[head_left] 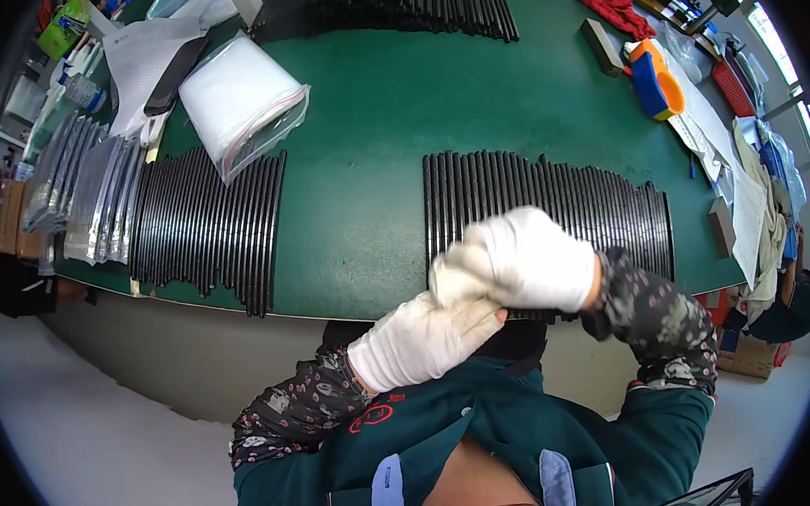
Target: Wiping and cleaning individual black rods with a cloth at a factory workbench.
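Both my hands wear white gloves and meet over the table's front edge, beside the right-hand row of black rods [549,188]. My right hand [540,259] is closed above the other, its fingers curled in and partly smeared by motion. Below and to the left, my left hand [420,340] has its fingers pressed together, with a bare fingertip showing. Something white, perhaps cloth or glove fabric, lies between the hands; what they grip is hidden. Another row of black rods [208,223] lies side by side at the left.
More black rods [445,0] lie at the far side of the green table [354,182]. A white package in a clear bag [242,96] overlaps the left row's top. Bagged bundles [96,198] sit far left; an orange-and-blue holder [656,85] and grey block [722,227] stand right.
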`<state>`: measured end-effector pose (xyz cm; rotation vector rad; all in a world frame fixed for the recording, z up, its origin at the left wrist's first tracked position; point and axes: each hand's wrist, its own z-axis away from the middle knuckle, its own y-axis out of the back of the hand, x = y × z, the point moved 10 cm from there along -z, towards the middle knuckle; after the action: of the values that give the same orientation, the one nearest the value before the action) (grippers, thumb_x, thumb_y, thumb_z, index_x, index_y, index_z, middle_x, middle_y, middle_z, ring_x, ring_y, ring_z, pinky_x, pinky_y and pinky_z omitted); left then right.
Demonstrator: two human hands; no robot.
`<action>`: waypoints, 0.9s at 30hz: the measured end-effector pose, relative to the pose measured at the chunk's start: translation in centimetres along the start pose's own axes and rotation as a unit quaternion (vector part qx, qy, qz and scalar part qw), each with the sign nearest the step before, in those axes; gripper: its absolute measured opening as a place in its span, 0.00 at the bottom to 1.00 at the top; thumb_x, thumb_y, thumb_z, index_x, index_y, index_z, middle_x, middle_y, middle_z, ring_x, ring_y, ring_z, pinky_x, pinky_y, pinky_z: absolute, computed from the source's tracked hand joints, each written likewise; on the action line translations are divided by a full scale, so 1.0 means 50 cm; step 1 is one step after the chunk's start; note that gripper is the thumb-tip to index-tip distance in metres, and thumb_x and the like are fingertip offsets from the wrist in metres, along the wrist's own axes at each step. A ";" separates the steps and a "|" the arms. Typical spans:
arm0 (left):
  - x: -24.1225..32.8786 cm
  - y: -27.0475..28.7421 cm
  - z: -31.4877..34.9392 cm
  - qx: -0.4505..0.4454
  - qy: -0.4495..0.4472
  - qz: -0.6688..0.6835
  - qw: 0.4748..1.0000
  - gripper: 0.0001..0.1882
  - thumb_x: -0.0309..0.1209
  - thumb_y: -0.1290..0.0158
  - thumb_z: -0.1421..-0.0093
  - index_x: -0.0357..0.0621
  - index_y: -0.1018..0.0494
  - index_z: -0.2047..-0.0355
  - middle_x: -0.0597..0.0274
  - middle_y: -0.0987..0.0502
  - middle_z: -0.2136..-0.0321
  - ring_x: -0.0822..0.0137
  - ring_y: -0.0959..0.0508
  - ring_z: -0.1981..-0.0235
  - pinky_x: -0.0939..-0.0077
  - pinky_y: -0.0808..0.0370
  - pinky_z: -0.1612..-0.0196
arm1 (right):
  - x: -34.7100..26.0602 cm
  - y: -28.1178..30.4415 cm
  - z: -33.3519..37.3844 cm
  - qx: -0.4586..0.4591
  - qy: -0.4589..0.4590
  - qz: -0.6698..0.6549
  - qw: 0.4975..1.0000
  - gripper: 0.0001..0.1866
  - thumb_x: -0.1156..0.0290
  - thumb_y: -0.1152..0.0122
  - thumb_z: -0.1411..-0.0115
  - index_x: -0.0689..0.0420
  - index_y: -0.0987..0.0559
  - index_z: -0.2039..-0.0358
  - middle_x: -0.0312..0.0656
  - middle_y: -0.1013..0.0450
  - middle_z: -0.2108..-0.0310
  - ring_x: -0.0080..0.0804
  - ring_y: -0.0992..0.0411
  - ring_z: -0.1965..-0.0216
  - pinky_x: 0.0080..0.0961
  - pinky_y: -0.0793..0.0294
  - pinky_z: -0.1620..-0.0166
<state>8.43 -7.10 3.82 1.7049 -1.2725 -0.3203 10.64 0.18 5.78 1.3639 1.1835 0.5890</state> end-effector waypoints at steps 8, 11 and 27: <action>-0.006 -0.016 -0.001 -0.029 -0.008 -0.003 1.000 0.12 0.28 0.47 0.45 0.39 0.26 0.60 0.58 0.24 0.53 0.60 0.25 0.50 0.64 0.27 0.47 | 0.072 0.043 -0.076 0.114 0.019 0.014 0.993 0.04 0.70 0.41 0.45 0.54 0.23 0.68 0.38 0.25 0.75 0.32 0.24 0.77 0.25 0.25 0.73; -0.004 -0.008 0.017 -0.018 0.014 0.017 1.000 0.13 0.28 0.47 0.45 0.39 0.27 0.58 0.57 0.25 0.53 0.59 0.25 0.49 0.64 0.27 0.45 | -0.020 -0.055 -0.074 -0.080 0.116 0.079 0.987 0.02 0.71 0.43 0.46 0.51 0.23 0.70 0.37 0.25 0.75 0.34 0.25 0.75 0.26 0.25 0.72; -0.014 0.001 0.008 -0.013 0.019 0.017 1.000 0.13 0.28 0.46 0.45 0.43 0.26 0.58 0.60 0.24 0.54 0.61 0.24 0.52 0.67 0.27 0.47 | 0.051 0.037 -0.115 0.134 0.083 -0.051 0.986 0.15 0.72 0.35 0.54 0.56 0.23 0.63 0.40 0.27 0.75 0.38 0.25 0.74 0.28 0.24 0.72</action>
<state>7.81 -6.71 3.42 1.6583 -1.2623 -0.2811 7.03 5.24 7.90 1.4909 1.5011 0.4903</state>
